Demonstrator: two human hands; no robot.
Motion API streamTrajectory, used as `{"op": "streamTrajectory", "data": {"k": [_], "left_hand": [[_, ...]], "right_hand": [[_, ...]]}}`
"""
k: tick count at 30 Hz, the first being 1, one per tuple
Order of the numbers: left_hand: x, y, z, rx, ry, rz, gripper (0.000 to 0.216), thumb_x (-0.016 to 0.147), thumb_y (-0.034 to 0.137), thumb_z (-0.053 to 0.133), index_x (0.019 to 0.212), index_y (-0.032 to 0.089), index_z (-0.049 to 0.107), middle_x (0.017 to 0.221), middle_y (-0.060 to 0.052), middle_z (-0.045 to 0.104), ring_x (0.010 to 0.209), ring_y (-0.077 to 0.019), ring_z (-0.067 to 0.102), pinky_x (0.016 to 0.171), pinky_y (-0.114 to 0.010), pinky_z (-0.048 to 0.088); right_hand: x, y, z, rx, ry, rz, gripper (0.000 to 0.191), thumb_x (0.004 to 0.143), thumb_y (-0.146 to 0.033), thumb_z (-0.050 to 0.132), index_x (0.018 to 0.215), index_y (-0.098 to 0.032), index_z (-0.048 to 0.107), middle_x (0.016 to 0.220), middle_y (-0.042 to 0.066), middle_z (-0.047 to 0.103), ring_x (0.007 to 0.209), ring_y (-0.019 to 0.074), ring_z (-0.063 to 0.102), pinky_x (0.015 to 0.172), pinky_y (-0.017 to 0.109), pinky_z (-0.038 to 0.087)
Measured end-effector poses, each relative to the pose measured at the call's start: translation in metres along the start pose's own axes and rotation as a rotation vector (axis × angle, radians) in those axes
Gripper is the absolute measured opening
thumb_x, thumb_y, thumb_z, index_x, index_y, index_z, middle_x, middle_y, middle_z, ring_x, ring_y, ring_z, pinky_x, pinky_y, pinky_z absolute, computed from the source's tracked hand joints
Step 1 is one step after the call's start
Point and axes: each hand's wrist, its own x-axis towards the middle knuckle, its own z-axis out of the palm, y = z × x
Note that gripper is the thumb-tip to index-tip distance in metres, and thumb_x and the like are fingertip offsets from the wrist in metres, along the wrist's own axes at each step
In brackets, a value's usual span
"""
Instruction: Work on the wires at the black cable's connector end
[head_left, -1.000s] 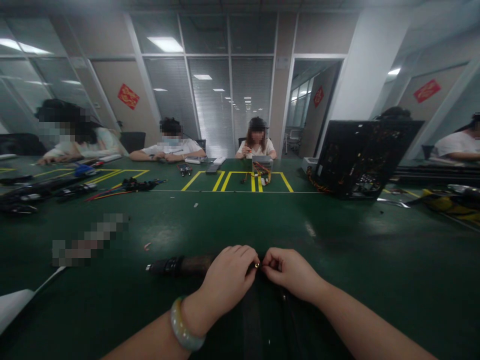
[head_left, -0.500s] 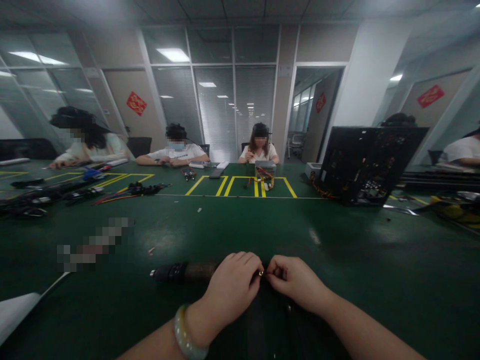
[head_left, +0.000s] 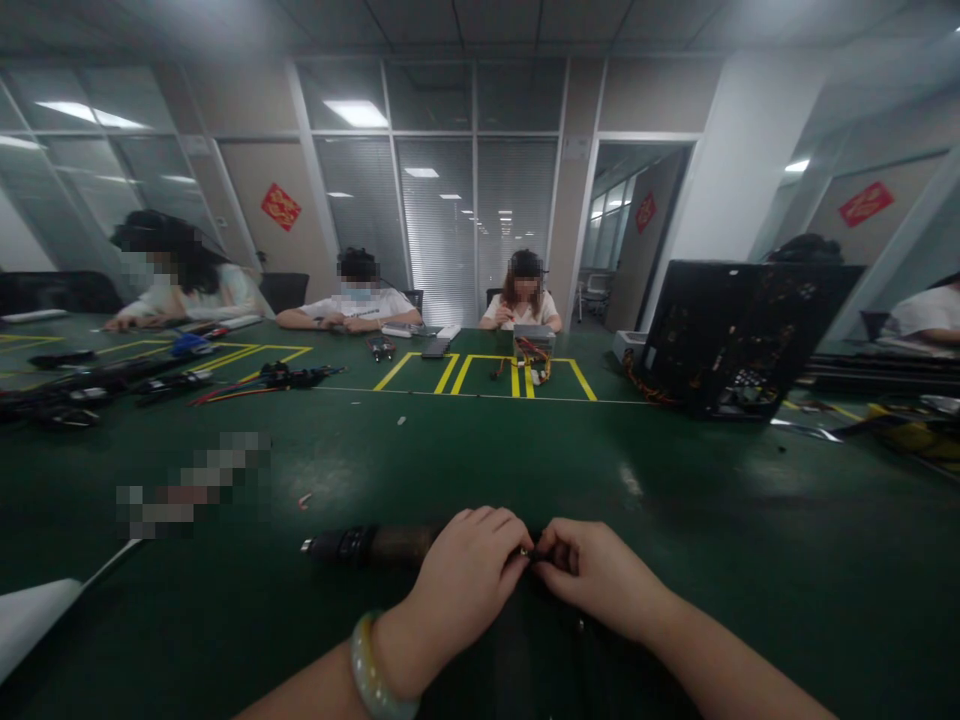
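Note:
My left hand point(head_left: 469, 570), with a bangle on its wrist, is closed in a pinch on a small gold-coloured metal piece point(head_left: 524, 551). Thumb and finger of my right hand point(head_left: 592, 570) are pressed together right beside it, on a small dark bit mostly hidden by the fingertips. The fingertips of both hands almost meet. Behind my left hand a dark cylinder point(head_left: 401, 547) with black rings and a silver tip lies on the green table; its right end is hidden by the hand. A dark, flat shape lies below the hands, hard to make out.
A white sheet point(head_left: 30, 620) lies at the left edge, near a blurred-out patch. Black cables point(head_left: 277, 376) spread at the far left. A black computer case point(head_left: 750, 340) stands at the right. Wires point(head_left: 532, 360) hang from a grey box. Several people sit across the table.
My right fingertips have closed in on the gold-coloured piece, which now shows less between the fingers. The whole view has shifted slightly; the dark cylinder stays on the table.

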Motion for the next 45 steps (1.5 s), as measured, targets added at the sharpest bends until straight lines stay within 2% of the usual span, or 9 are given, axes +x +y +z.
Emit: {"op": "streamTrajectory", "data": {"k": [5, 11, 17, 28, 38, 45], "left_hand": [[0.0007, -0.0016, 0.0007, -0.026, 0.016, 0.003, 0.009, 0.087, 0.017, 0.060, 0.093, 0.023, 0.059, 0.096, 0.002, 0.061, 0.093, -0.0193, 0.055, 0.081, -0.035, 0.039], [-0.0001, -0.0010, 0.0014, -0.023, 0.033, -0.001, 0.011, 0.088, 0.016, 0.058, 0.097, 0.023, 0.058, 0.096, 0.001, 0.062, 0.092, -0.0197, 0.056, 0.082, -0.036, 0.040], [-0.0009, -0.0019, 0.0033, -0.036, 0.045, -0.065, 0.009, 0.087, 0.018, 0.058, 0.095, 0.022, 0.056, 0.095, -0.001, 0.062, 0.092, -0.0202, 0.056, 0.083, -0.036, 0.042], [0.0004, -0.0030, 0.0029, -0.030, 0.056, -0.004, 0.011, 0.084, 0.015, 0.057, 0.093, 0.021, 0.059, 0.095, -0.001, 0.063, 0.091, -0.0198, 0.057, 0.083, -0.035, 0.042], [0.0005, -0.0032, 0.0012, 0.002, 0.049, 0.029, 0.007, 0.091, 0.021, 0.055, 0.095, 0.021, 0.061, 0.095, -0.002, 0.063, 0.092, -0.0196, 0.058, 0.084, -0.034, 0.043], [0.0007, -0.0024, 0.0006, -0.009, 0.051, 0.027, 0.007, 0.090, 0.020, 0.055, 0.094, 0.022, 0.061, 0.094, -0.001, 0.063, 0.091, -0.0200, 0.057, 0.082, -0.034, 0.042]], "right_hand": [[0.0006, 0.0023, 0.0016, -0.040, 0.036, 0.005, 0.008, 0.083, -0.021, 0.062, 0.075, -0.019, 0.064, 0.064, -0.003, 0.061, 0.057, 0.0115, 0.054, 0.051, 0.020, 0.033], [0.0034, 0.0034, 0.0030, 0.038, 0.060, 0.005, 0.011, 0.086, -0.023, 0.061, 0.076, -0.018, 0.061, 0.067, -0.003, 0.061, 0.061, 0.0116, 0.054, 0.053, 0.019, 0.034], [0.0028, 0.0026, 0.0011, 0.067, 0.044, 0.026, 0.012, 0.086, -0.024, 0.060, 0.077, -0.018, 0.062, 0.067, -0.003, 0.061, 0.061, 0.0114, 0.053, 0.052, 0.019, 0.034], [0.0025, 0.0031, 0.0017, 0.055, 0.045, 0.027, 0.007, 0.084, -0.022, 0.060, 0.078, -0.018, 0.060, 0.066, -0.005, 0.058, 0.059, 0.0097, 0.051, 0.051, 0.018, 0.034], [0.0027, 0.0048, 0.0023, 0.036, 0.037, 0.031, 0.010, 0.087, -0.026, 0.061, 0.081, -0.019, 0.063, 0.067, -0.004, 0.062, 0.059, 0.0103, 0.055, 0.052, 0.018, 0.035], [0.0035, 0.0054, 0.0044, 0.032, 0.049, 0.043, 0.010, 0.088, -0.027, 0.060, 0.081, -0.019, 0.062, 0.067, -0.004, 0.062, 0.059, 0.0106, 0.055, 0.051, 0.018, 0.034]]}}
